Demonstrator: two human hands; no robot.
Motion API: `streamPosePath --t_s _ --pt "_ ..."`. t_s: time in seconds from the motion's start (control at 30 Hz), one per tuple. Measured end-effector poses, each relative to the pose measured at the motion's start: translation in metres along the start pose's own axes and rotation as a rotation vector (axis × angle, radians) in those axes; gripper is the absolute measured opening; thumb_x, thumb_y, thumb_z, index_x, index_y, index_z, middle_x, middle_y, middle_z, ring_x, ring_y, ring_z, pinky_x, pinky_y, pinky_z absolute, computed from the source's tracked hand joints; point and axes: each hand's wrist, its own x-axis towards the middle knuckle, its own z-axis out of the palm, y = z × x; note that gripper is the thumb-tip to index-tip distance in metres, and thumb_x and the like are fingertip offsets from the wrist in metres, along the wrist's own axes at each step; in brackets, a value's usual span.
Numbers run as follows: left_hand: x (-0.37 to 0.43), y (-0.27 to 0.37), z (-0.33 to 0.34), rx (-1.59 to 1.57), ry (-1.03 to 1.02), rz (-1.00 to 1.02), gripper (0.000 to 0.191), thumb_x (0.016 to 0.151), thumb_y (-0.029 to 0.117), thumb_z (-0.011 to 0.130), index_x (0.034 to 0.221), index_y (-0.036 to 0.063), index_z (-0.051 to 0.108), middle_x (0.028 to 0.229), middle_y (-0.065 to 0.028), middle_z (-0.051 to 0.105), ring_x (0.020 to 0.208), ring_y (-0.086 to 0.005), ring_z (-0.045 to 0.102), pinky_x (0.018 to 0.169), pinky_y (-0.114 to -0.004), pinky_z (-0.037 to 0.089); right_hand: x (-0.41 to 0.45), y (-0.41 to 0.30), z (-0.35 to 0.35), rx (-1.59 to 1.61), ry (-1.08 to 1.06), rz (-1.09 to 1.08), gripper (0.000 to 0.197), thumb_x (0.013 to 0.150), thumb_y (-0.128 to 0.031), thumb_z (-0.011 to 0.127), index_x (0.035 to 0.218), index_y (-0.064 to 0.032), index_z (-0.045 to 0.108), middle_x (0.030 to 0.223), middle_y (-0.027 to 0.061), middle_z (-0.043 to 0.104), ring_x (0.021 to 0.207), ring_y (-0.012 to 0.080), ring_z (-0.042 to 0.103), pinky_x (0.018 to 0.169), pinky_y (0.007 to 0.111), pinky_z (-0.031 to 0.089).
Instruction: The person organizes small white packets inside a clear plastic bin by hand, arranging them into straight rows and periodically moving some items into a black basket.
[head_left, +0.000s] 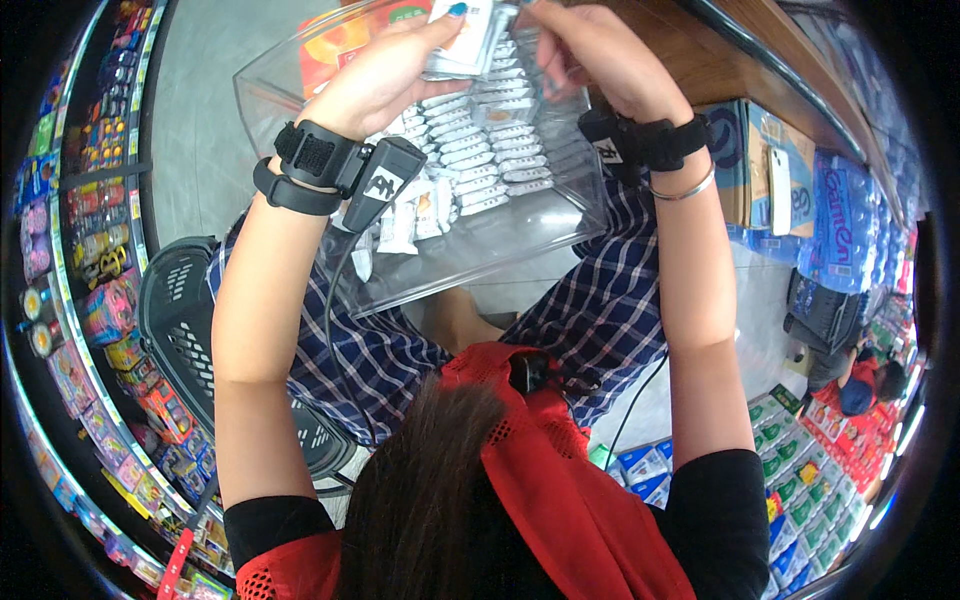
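Note:
My left hand (386, 71) grips a small stack of white wrapped packets (469, 45) at the top edge of the view. Close to the right side of that stack is my right hand (589, 52), its fingers bent and blurred; whether it holds anything is unclear. Both hands are above a clear plastic bin (517, 217) lying across my lap. Inside it, white individually wrapped snack packets (469, 161) stand in two neat columns. Looser packets (409, 221) lie tilted at the left of the bin. An orange-and-red printed card or package (322, 56) shows behind my left hand.
Shelves of colourful packaged goods (109, 217) run along the left. Beside my leg is a dark perforated plastic chair or basket (176, 300). On the right are a cardboard box (750, 165) with a white phone (780, 191), blue-wrapped bottle packs (836, 225) and a person in red (862, 382).

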Motion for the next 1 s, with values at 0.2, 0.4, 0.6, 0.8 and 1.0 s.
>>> streamPosePath --t_s 0.2,0.4,0.6,0.8,1.0 --pt "0.017 -0.043 0.022 1.050 0.309 0.436 0.042 0.066 0.021 0.068 0.099 -0.0027 0.058 0.087 -0.0235 0.061 0.087 -0.0348 0.060 0.074 -0.036 0.048 -0.012 -0.018 -0.014 0.224 0.210 0.017 0.041 0.090 -0.026 0.047 0.059 -0.0021 0.057 0.046 0.0038 0.050 0.036 0.0111 0.044 0.036 0.024 0.032" --pt "0.013 -0.086 0.051 1.361 0.008 0.562 0.036 0.067 0.016 0.065 0.099 0.0017 0.059 0.090 -0.0155 0.059 0.088 -0.0321 0.057 0.075 -0.040 0.048 -0.004 -0.009 -0.024 0.306 0.283 -0.072 0.038 0.087 -0.026 0.051 0.055 -0.0046 0.054 0.046 0.0010 0.047 0.038 0.0098 0.043 0.038 0.023 0.033" --pt "0.028 -0.116 0.049 1.536 0.059 0.525 0.051 0.064 0.017 0.070 0.109 0.0001 0.053 0.105 -0.0152 0.053 0.100 -0.0323 0.048 0.086 -0.042 0.039 0.006 0.006 -0.027 0.204 0.233 -0.221 0.036 0.084 -0.026 0.050 0.062 0.0013 0.061 0.053 0.0048 0.055 0.046 0.0119 0.048 0.044 0.029 0.039" --pt "0.030 -0.135 0.053 1.491 0.319 0.602 0.086 0.058 0.022 0.078 0.125 -0.0040 0.032 0.126 -0.0270 0.030 0.120 -0.0408 0.028 0.100 -0.048 0.025 0.009 0.014 -0.034 0.052 0.242 -0.227 0.039 0.080 -0.030 0.048 0.063 0.0034 0.058 0.053 0.0127 0.057 0.046 0.0189 0.059 0.044 0.029 0.048" --pt "0.040 -0.143 0.039 1.056 0.572 0.081 0.122 0.052 0.024 0.084 0.131 -0.0178 -0.001 0.134 -0.0351 0.014 0.126 -0.0450 0.017 0.107 -0.043 0.016 0.003 0.011 -0.036 0.057 0.269 -0.252 0.029 0.071 -0.020 0.046 0.059 0.0037 0.058 0.052 0.0147 0.056 0.046 0.0221 0.057 0.045 0.034 0.047"
